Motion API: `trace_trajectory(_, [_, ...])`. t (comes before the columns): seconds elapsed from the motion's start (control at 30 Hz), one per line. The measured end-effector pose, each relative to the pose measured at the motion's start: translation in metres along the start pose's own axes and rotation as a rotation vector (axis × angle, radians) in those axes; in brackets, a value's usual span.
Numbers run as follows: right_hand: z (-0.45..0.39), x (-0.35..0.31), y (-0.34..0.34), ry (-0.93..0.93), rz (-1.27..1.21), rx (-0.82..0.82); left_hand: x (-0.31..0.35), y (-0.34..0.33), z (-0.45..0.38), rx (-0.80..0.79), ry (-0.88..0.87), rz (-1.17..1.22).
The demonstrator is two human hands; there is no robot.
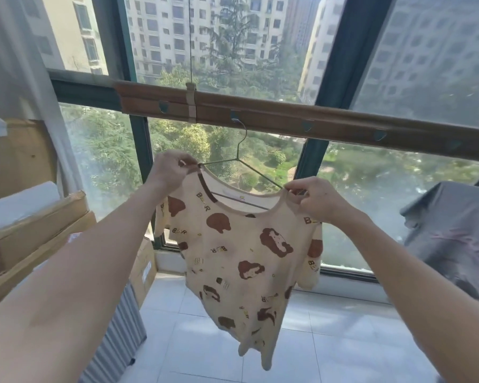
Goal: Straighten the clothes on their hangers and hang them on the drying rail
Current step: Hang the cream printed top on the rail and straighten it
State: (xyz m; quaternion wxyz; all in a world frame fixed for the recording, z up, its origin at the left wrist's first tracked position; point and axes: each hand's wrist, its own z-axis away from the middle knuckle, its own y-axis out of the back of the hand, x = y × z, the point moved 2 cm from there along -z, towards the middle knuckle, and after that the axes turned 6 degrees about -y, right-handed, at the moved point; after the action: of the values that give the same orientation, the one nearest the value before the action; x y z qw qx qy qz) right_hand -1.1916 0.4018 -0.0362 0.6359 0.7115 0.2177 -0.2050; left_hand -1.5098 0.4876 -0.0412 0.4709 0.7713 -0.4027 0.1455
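Note:
A cream T-shirt [241,258] with brown bear prints hangs on a thin wire hanger [239,150]. The hanger's hook sits in a hole of the brown drying rail [288,118] that crosses the window. My left hand [172,168] pinches the shirt's left shoulder at the neckline, over the hanger's arm. My right hand [313,196] pinches the right shoulder at the collar. The shirt hangs tilted, its left shoulder higher than its right. The hanger's right end is hidden under the cloth and my hand.
A grey garment [454,239] hangs at the right edge. Stacked cardboard boxes [36,230] and a ribbed grey bin [122,333] stand at the left. A white curtain [14,78] hangs at the far left. White floor tiles [329,341] lie below, large windows behind the rail.

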Motion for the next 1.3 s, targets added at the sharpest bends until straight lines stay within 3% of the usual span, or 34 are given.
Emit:
trace_trajectory(0.17, [0.007,0.004,0.004,-0.023,0.013,-0.007,0.009,-0.006,-0.001,-0.025,0.014,0.071])
trace_trajectory(0.7, [0.017,0.005,0.006,-0.040,0.005,0.022,0.028,-0.012,0.004,-0.065,-0.103,-0.105])
trace_trajectory(1.1, [0.026,0.001,0.005,-0.097,-0.023,-0.035,0.035,-0.008,0.018,-0.042,-0.130,-0.176])
trace_trajectory(1.3, [0.030,-0.012,0.000,-0.083,0.027,-0.144,0.048,0.025,0.019,0.049,-0.182,-0.197])
